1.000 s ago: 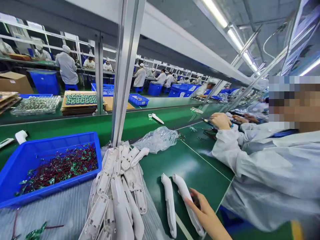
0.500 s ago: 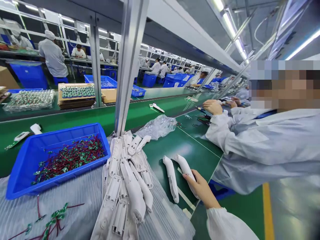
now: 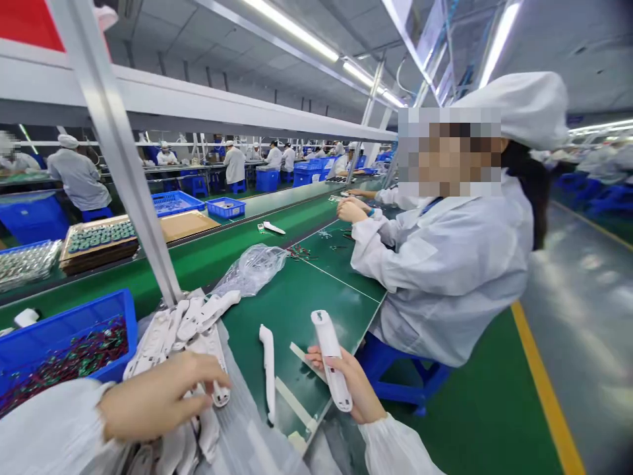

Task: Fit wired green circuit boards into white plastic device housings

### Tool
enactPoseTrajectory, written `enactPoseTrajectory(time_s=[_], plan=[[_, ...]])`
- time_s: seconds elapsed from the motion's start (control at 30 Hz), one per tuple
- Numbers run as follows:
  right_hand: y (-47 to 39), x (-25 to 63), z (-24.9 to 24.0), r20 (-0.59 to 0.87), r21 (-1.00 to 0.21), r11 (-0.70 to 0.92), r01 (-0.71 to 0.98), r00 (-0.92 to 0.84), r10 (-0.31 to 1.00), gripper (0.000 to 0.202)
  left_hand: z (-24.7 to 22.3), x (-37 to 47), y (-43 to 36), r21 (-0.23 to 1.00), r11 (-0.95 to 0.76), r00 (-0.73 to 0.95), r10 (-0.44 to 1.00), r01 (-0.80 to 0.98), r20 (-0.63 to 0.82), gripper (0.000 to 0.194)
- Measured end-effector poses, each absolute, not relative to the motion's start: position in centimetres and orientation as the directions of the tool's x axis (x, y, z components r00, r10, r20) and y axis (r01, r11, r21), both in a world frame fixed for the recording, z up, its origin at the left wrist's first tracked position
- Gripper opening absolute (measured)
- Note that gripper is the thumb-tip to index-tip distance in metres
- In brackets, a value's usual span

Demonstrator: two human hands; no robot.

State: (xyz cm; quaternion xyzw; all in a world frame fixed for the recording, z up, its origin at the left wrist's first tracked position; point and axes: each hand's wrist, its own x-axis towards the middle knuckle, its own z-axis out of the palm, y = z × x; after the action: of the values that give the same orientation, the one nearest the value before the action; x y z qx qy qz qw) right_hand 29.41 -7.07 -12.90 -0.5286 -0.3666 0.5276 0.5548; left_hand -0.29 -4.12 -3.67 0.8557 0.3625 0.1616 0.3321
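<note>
My right hand [image 3: 360,389] is closed around a long white plastic housing [image 3: 327,338], held upright above the table's right edge with its rounded tip pointing away. A second white housing [image 3: 268,369] lies on the green table to the left of it. My left hand [image 3: 161,394] reaches across a heap of white plastic shell parts [image 3: 153,340], its thumb and fingers apart and slightly bent. It grips nothing that I can see, and it covers part of the heap. Whether its fingertips touch the parts, I cannot tell.
A blue bin [image 3: 129,323] of small green boards with red wires stands at left. Beyond the heap lies a clear plastic bag [image 3: 254,269]. A metal post [image 3: 116,145] rises behind. A co-worker [image 3: 440,251] sits at right. Pale tape strips [image 3: 294,404] mark the table.
My left hand has come into view over the heap. My right hand has lifted the right-hand housing off the table and turned it. The view has swung to the right.
</note>
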Motion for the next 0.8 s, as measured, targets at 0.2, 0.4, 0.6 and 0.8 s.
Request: enactPoseTrajectory(time_s=[0.2,0.4,0.6,0.8], plan=[[-8.1,30.6,-13.2,-0.186,-0.896,-0.149,-0.418,0.049,0.981,0.016,-4.7,8.3,0.7,0.440,-0.673,0.785,0.605,0.595,-0.135,0.063],[-10.5,30.7,-13.5,-0.189,-0.797,-0.191,-0.573,-0.065,0.980,0.020,-8.6,11.5,1.9,0.305,-0.757,0.813,0.565,0.579,-0.140,0.057],[-11.7,30.6,-12.9,-0.237,-0.756,-0.275,-0.594,-0.143,0.961,0.024,-6.8,10.8,3.1,0.395,-0.715,0.783,0.621,0.577,-0.021,0.032],[-11.1,28.5,-11.9,-0.237,-0.791,-0.298,-0.535,-0.180,0.955,0.019,-0.5,4.8,5.0,0.704,-0.448,0.485,0.858,0.551,0.166,0.018]])
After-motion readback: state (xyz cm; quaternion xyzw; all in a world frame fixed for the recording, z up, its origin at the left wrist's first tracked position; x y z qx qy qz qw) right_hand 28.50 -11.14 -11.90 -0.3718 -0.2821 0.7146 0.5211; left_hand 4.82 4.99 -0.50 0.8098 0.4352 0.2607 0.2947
